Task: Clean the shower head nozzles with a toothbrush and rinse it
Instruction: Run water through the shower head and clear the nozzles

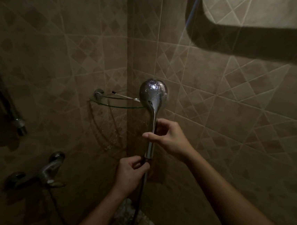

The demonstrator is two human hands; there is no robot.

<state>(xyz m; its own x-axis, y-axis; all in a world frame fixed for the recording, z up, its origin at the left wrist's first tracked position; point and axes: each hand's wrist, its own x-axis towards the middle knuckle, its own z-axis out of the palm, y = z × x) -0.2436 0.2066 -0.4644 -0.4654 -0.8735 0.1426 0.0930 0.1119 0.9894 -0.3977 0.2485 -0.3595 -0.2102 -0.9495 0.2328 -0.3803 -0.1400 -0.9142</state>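
A chrome shower head (152, 94) stands upright in the dim tiled corner, its wet back towards me and its nozzle face hidden. My right hand (167, 137) grips the middle of its handle. Just below, my left hand (131, 174) is closed around the dark nut where the hose (140, 198) joins the bottom of the handle. The hose hangs down from there towards the floor. No toothbrush is in view.
A glass corner shelf (116, 103) sits just left of the shower head, behind it. A chrome mixer tap (47, 171) is on the left wall below, with a vertical pipe (8, 109) further left. A dark rail (259, 41) crosses the upper right.
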